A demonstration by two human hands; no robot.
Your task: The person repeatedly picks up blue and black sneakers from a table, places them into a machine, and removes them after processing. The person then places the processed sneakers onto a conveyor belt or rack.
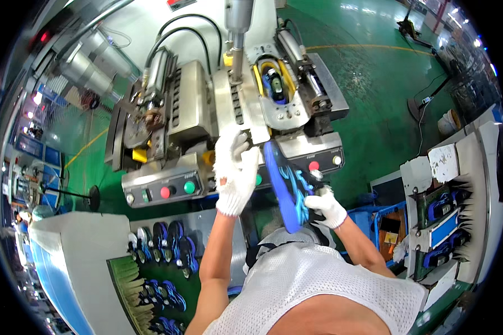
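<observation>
My right hand (326,207), in a white knit glove, is closed around the side of a blue and black sports shoe (285,187). The shoe is held tilted, its long blue sole edge toward my left hand. My left hand (235,170), gloved too, is raised beside the shoe with its fingers apart and nothing visible in it. It hovers in front of the metal pressing machine (191,103), over part of its control panel. Another blue and black shoe (275,85) sits in the yellow-lined clamp (288,114) at the machine's right station.
The control panel (173,187) carries red and green buttons. Several shoes (176,240) lie on a bristle-edged green conveyor (123,268) at the left. More shoes (441,206) stand in a rack at the right, near a blue crate (374,223). A steel press rod (237,58) hangs above the machine.
</observation>
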